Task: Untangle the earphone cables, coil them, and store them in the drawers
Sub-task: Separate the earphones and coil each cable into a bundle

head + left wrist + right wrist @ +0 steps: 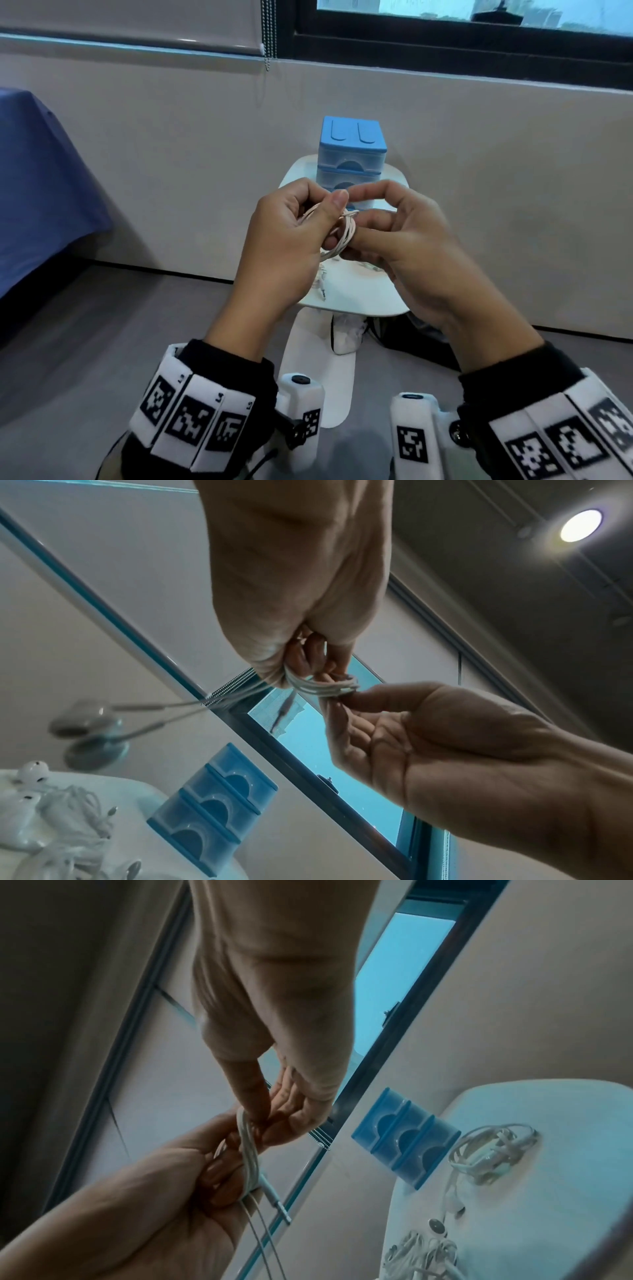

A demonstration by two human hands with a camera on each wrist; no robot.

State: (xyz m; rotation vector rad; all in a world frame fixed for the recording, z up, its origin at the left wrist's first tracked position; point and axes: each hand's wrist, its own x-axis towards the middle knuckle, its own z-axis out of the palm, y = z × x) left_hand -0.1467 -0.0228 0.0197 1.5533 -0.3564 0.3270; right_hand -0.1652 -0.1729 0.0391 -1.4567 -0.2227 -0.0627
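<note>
The earphone cable [344,233] was up in the air between my two hands, above the small white table [370,301] and in front of the blue drawer unit [352,150]. It was wound into several white loops around the fingers of my left hand [284,246], which were curled and gripping the bundle. My right hand [414,253] pinched the same loops from the other side, thumb pressed against the coil and forefinger arched over it to meet my left thumb. From the left wrist view, two thin strands ran out of the coil to a pair of earbuds [89,731] hanging loose, blurred and close to the lens. From the right wrist view, the plug [276,1199] stuck out below the loops, hanging free just beside my left palm.

On the table lay more earphones: one loosely coiled set [493,1150] just beside the drawer unit, and a tangled heap [421,1253] nearer the table's front edge. All three drawers were closed. Behind the table stood a pale wall with a dark-framed window [462,37] above it, and a blue cloth [37,205] hung at the far left
</note>
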